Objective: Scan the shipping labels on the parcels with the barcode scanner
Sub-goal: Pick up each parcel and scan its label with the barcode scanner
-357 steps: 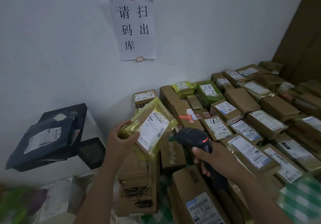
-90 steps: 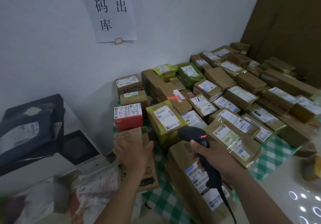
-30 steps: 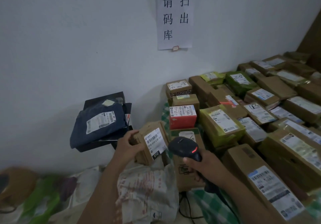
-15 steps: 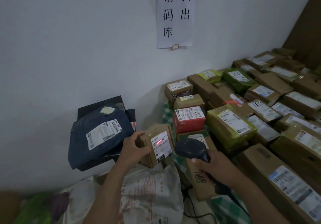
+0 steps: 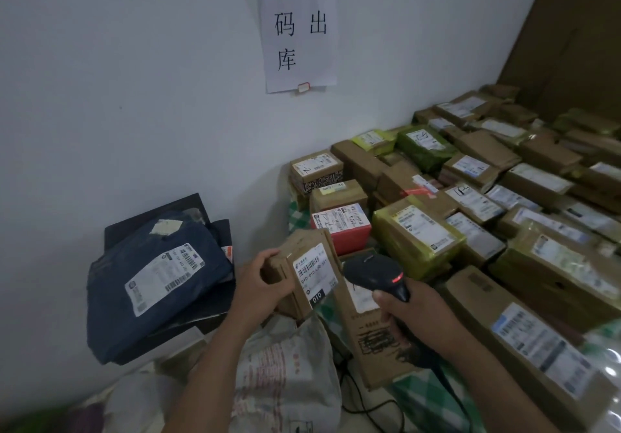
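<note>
Cardboard parcel sits tilted in the left hand, whose fingers curl round its edge, above a printed white sack. Its white shipping label faces the black barcode scanner, gripped in the right hand just beside it, a red light glowing on top. Other labelled parcels crowd the table to the right.

I'm looking into a parcel pick-up depot: brown cardboard boxes with white shipping labels crowd a green-checked desk, a dark blue plastic mailer bag sits alongside, and a handwritten white paper sign reads 请扫码出库.
</note>
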### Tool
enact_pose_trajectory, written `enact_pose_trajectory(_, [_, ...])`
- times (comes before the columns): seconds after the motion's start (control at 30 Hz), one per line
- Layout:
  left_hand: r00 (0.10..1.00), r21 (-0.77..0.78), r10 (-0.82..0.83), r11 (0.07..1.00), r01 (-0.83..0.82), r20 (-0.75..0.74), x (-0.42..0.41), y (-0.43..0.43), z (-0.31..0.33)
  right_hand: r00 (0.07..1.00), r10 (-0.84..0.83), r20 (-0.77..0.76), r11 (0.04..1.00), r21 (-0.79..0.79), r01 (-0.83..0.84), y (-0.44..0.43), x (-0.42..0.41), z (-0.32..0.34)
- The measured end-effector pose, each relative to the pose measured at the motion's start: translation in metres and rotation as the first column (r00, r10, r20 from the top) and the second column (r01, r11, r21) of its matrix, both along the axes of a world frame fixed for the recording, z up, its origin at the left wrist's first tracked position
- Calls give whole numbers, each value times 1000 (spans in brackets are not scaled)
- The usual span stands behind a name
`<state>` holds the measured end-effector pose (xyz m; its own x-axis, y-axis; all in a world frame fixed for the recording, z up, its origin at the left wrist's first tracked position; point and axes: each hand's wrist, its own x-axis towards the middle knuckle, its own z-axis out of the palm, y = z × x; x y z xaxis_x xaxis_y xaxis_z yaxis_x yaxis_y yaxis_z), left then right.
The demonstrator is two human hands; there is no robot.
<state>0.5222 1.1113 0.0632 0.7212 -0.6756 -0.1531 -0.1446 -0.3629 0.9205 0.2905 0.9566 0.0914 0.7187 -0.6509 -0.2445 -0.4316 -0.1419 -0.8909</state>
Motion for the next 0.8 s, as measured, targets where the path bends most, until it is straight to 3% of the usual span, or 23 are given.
enact_pose_trajectory(0.2, [996, -71, -47, 996, 53, 79, -54, -88, 10, 924, -374, 83, 922, 140, 361, -55, -36, 2])
enact_pose_trajectory(0.37, [968, -112, -28, 992, 58, 249, -98, -175, 15, 841, -525, 132, 845, 197, 496, -102, -65, 4])
enact_pose_trajectory(0.6, [953, -46, -47, 997, 63, 298, -134, -258, 0, 852, -517, 89, 842, 234, 486, -147, -99, -6])
enact_pose_trajectory(0.8, [938, -15, -103, 993, 114, 331, -132, -265, -1, 913, -387, 128, 893, 298, 337, -155, -107, -13])
